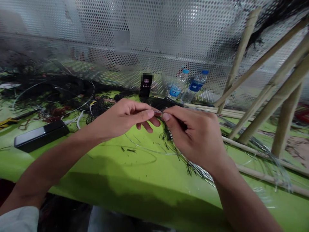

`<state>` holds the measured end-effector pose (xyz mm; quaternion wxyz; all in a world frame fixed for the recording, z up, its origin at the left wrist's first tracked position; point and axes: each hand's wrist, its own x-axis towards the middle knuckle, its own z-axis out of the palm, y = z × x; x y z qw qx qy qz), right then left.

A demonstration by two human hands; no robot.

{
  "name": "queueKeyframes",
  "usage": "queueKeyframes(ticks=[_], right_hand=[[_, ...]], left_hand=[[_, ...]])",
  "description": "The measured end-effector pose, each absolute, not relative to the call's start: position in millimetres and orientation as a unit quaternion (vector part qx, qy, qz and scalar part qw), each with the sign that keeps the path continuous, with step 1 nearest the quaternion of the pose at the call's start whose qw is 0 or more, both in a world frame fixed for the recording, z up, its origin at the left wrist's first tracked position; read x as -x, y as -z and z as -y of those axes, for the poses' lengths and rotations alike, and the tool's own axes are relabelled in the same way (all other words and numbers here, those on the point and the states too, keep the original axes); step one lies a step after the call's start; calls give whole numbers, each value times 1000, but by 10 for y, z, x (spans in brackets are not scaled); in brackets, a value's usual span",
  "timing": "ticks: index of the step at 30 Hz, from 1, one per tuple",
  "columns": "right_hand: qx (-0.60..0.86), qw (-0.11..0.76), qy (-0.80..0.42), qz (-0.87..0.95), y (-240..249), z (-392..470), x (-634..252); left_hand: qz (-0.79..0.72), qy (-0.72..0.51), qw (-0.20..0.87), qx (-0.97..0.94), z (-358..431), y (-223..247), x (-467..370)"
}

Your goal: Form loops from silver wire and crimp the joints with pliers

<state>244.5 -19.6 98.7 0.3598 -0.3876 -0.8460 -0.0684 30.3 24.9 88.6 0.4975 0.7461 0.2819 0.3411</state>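
Above the middle of the green table, my left hand [131, 116] pinches a thin grey wire [157, 112] between thumb and forefinger, its other fingers loosely curled. My right hand [195, 135] grips the same wire just to the right, thumb pressed against the bent forefinger. Only a short piece of wire shows between the fingertips; the rest is hard to make out. Beneath the right hand hang dark, frayed strands [166, 133]. A bundle of silvery wires [201, 172] runs under that hand along the table, partly hidden by it.
On the green table [108, 180] a black box-shaped device [41, 135] lies at left, near tangled black fibres [62, 87]. A phone [145, 85] and two water bottles [177, 85] stand by the perforated metal screen [156, 32]. Bamboo poles [270, 93] slant up at right.
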Motion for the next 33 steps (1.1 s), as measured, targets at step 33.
queueKeyframes(ticks=[33], right_hand=[[349,323,63,877,-1024,260,-2459]], left_hand=[[-271,-277,522,-760,-256,-964,-231]])
